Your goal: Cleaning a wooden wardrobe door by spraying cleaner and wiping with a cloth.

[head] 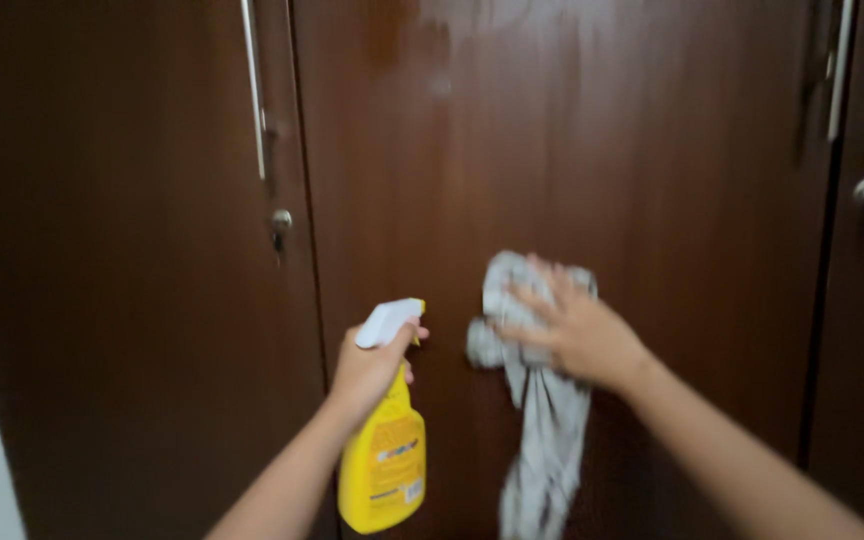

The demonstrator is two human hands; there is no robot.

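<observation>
Cloth (pixel 537 400), pale, soft and crumpled, is pinned flat against the glossy dark wood door (pixel 572 150) under my right hand (pixel 577 335), fingers spread and pressing, its loose tail hanging down below. My left hand (pixel 367 370) is clenched round the neck of a yellow plastic bottle (pixel 384 470) with a white trigger head, held upright just left of the cloth; what's inside I can't tell. Slim metal handle (pixel 254 90) and a lock (pixel 280 222) gleam on the left door.

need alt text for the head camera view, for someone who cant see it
A right hand presses a grey cloth flat against a dark brown wooden wardrobe door, while the left hand holds a yellow spray bottle with a white trigger.
</observation>
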